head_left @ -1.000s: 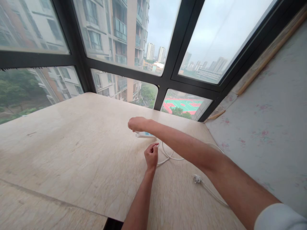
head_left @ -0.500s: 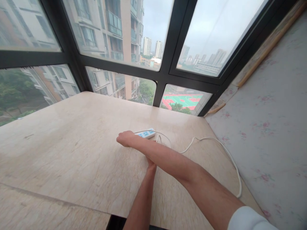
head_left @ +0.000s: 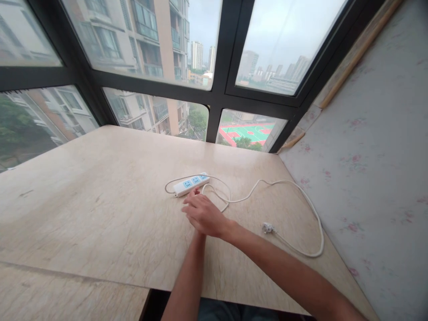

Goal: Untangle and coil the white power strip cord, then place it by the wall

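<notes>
A white power strip (head_left: 191, 184) with blue sockets lies on the beige marble sill (head_left: 100, 209). Its white cord (head_left: 301, 191) loops out to the right and ends in a plug (head_left: 267, 228) lying on the stone. My right hand (head_left: 203, 215) hovers just in front of the strip with its fingers stretched out and nothing in them. My left forearm reaches up from below and its hand is hidden under my right hand.
Black-framed windows (head_left: 219, 96) close off the far and left sides. A wall with pale flowered paper (head_left: 368, 169) stands on the right. The sill's front edge drops to a dark gap (head_left: 157, 305) near me.
My right hand has let go of the power strip and drawn back toward me. The strip and cord now lie spread on the sill, with the plug on the stone again.
</notes>
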A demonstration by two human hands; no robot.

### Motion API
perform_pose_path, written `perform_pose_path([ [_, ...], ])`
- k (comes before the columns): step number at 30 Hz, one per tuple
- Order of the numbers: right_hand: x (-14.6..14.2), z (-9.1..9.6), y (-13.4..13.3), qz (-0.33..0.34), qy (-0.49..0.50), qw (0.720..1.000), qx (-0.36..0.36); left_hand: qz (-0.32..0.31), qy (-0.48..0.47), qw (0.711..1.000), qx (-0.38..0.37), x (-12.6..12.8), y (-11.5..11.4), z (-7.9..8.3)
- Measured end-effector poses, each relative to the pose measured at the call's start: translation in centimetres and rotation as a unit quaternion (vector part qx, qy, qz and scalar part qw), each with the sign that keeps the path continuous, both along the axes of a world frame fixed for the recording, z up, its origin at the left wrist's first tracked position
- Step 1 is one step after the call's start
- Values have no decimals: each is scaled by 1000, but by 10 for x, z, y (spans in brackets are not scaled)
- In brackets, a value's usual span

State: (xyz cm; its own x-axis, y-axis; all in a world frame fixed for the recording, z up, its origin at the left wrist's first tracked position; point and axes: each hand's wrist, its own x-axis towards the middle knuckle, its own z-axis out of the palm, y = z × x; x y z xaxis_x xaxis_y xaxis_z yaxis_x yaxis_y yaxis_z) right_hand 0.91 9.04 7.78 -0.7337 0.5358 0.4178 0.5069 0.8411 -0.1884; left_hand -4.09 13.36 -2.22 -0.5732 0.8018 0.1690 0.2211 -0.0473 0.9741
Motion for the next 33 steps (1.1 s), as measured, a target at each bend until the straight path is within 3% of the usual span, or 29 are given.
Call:
perform_pose_path([
  [5,95,-24,-45,-111,141,982,-63,-10,30,999,8,-5,-7,13],
  [9,172,-46,-80,-238,152,957,-71,-45,73,996,-13,-8,-24,17],
  [13,234,-75,-108,-373,134,915,-77,-98,70,992,-43,-12,-59,16],
  [17,262,-99,-125,-419,123,893,-109,-135,147,979,-34,-16,-102,14],
  [22,264,-105,-130,-395,162,899,-97,-194,231,953,-3,-32,-134,19],
  [26,265,-102,-131,-368,199,903,-93,-135,289,947,42,-59,-123,44],
  [30,266,-98,-133,-342,215,910,-89,-28,368,927,65,-90,-75,76],
  [33,265,-93,-134,-319,218,918,-85,-55,441,895,35,-113,-34,82],
])
